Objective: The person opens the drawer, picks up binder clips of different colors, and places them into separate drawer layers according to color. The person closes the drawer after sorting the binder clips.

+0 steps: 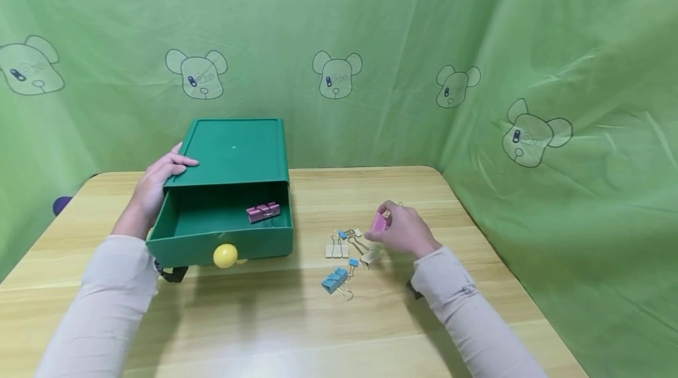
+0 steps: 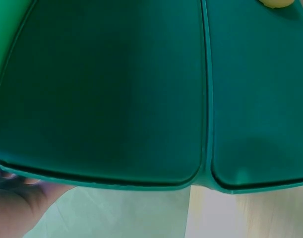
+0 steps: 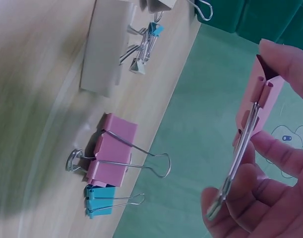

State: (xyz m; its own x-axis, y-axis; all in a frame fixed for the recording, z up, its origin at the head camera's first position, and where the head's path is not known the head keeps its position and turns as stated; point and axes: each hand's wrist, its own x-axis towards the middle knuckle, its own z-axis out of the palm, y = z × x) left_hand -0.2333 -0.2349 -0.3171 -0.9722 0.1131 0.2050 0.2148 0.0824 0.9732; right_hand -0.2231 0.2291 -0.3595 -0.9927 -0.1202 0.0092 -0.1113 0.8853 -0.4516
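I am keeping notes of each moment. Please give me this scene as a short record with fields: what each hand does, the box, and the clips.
Left hand: rests on the left side of the green box, fingers on its top.
Right hand: pinches a pink clip, lifted off the table.
Drawer: pulled open, yellow knob in front.
Inside drawer: one dark pink clip.
On table: loose clips, blue, beige, pink.

A light wooden table (image 1: 296, 331) stands against green sheeting (image 1: 402, 19) printed with bear heads.
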